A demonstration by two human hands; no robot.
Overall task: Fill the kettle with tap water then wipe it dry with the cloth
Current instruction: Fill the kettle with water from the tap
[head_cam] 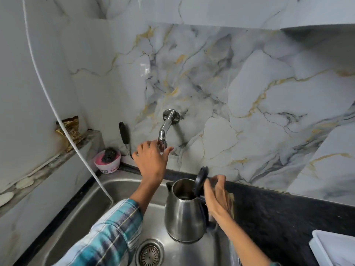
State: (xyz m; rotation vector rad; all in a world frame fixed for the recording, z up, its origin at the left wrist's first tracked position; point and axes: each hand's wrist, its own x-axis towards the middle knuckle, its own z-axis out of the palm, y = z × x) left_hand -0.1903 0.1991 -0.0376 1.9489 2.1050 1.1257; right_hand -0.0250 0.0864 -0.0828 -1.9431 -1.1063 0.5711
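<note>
We hold the steel kettle (184, 212) upright in the sink (123, 191), right hand (218, 198) fingers curled round its handle, lid (200, 181) tipped open, while our left hand (151, 160), fingers spread, reaches the tap (163, 135) to start water.

kettle handle (204, 206) behind right hand (216, 196), white tray (334, 246) cropped

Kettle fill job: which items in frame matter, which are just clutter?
In play: kettle with lid open, tap, sink, left hand at the tap, right hand on the kettle handle.

Clutter: pink tub, black-handled utensil, white cable, white tray.
</note>
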